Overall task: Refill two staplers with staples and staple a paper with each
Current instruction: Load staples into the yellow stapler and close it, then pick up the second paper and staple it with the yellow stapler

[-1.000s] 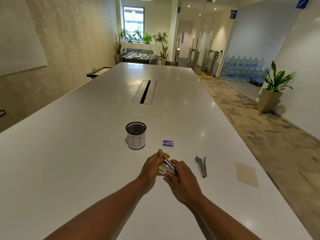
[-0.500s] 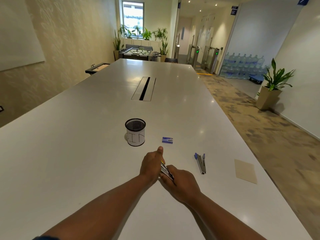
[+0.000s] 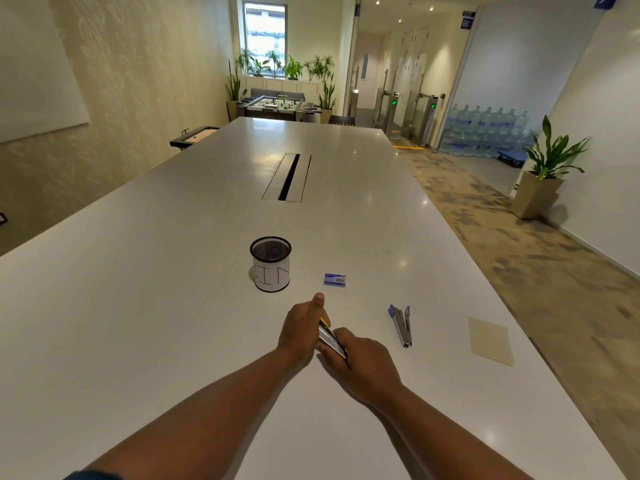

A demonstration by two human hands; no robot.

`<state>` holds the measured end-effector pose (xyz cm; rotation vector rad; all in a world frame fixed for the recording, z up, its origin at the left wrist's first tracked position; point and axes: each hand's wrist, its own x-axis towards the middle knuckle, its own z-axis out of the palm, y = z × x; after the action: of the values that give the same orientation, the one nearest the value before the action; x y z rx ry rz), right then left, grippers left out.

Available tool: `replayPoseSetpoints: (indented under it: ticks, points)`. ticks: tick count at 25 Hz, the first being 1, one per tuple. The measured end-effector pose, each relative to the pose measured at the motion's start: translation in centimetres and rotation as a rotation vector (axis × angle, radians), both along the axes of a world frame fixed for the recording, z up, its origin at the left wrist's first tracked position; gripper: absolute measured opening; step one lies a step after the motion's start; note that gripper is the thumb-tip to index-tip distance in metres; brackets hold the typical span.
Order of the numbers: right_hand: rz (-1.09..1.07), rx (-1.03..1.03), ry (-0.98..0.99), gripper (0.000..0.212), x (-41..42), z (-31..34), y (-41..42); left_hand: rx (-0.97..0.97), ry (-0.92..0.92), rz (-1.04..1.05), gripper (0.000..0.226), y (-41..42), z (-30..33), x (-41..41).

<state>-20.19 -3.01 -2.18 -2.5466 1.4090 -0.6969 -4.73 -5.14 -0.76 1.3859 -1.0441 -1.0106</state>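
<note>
Both hands, left hand (image 3: 300,332) and right hand (image 3: 363,365), grip the yellow stapler (image 3: 331,337) above open table (image 3: 138,306); blue stapler (image 3: 401,325) lies apart, rightward.

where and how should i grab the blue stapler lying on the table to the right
Grip the blue stapler across its narrow silver body, near the middle, coming from above with the right hand. It lies flat on the table and long, blue end away from you, with clear space on both sides.

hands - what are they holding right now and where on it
Both hold one stapler with yellow trim just above the table. The left hand grips its far end, the right hand its near end.
</note>
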Motion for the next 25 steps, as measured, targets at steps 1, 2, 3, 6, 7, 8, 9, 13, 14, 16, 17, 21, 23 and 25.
replayPoseSetpoints:
  ticks: [1,2,3,6,7,8,9,13,14,16,17,21,23,25]
  points:
    - [0.0,0.004,-0.005,0.041,0.0,0.1,0.0,-0.002,0.016,-0.014,0.06,0.0,0.0,0.1]
    - [0.001,0.007,-0.011,0.042,0.0,0.1,0.0,-0.002,0.031,-0.025,0.06,0.1,0.0,0.2]
    - [0.002,0.008,-0.018,0.042,0.0,0.2,0.0,0.001,0.043,-0.033,0.06,0.1,0.0,0.2]
    - [0.006,0.011,-0.054,0.041,0.0,0.2,0.0,0.006,0.046,-0.046,0.057,0.2,0.2,0.2]
    - [0.006,0.012,-0.069,0.04,0.0,0.3,0.0,0.005,0.048,-0.051,0.056,0.2,0.1,0.2]
    - [0.004,0.01,-0.082,0.038,0.1,0.4,0.0,0.003,0.053,-0.054,0.054,0.2,0.1,0.1]
    - [-0.002,0.005,-0.093,0.034,0.1,0.4,0.0,0.002,0.056,-0.055,0.052,0.3,0.0,0.2]
    - [-0.102,0.017,-0.125,0.012,0.4,0.9,0.5,-0.008,0.083,-0.055,0.041,0.2,-0.2,0.2]
    - [-0.139,0.031,-0.152,0.011,0.4,1.1,0.7,-0.012,0.094,-0.046,0.038,0.2,-0.1,0.2]
    - [-0.223,0.05,-0.225,0.014,0.4,1.4,1.0,-0.008,0.09,-0.019,0.032,0.2,-0.1,-0.1]
    - [-0.262,0.056,-0.269,0.016,0.3,1.6,1.1,0.0,0.063,-0.013,0.031,0.3,0.0,-0.3]
    - [-0.397,0.062,-0.422,0.02,-1.9,1.7,1.7,0.046,-0.158,0.022,0.026,0.4,0.5,-2.0]
    - [-0.465,0.055,-0.451,0.024,-4.2,1.9,1.6,-0.001,-0.298,-0.001,0.027,0.2,1.3,-3.7]
    - [-0.537,0.068,-0.497,0.024,-6.9,2.5,1.4,-0.082,-0.423,-0.081,0.029,0.0,2.4,-6.0]
